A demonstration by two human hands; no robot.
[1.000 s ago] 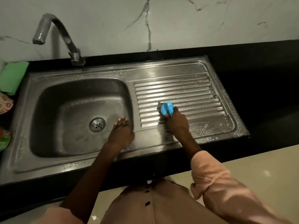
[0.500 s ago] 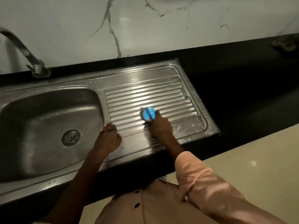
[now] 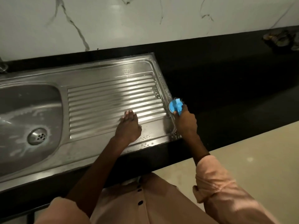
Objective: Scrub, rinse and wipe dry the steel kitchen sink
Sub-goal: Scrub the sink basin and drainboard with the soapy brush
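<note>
The right hand has its fingers curled round a blue scrubbing brush, which sits at the right edge of the steel sink, on the rim beside the ribbed draining board. The left hand lies flat on the ribs near the front edge of the sink, fingers straight and together, holding nothing; it looks like a brace.

The main risk, as I judge it, is the brush running off the rim. Part of it already seems to overhang the black counter, so a firm stroke outward could carry suds and grit onto the stone, or let the bristles skip and flick water onto the floor. Foam and droplets cover the front right corner of the sink, so the bracing palm could slide if weight goes onto it. Soapy streaks also lie in the bowl round the drain; if the rinse misses them, they would dry as marks.

A dark object lies at the far right corner of the counter; what it is cannot be told.

No brand, label or writing can be read on the brush, the sink or the marble wall.
</note>
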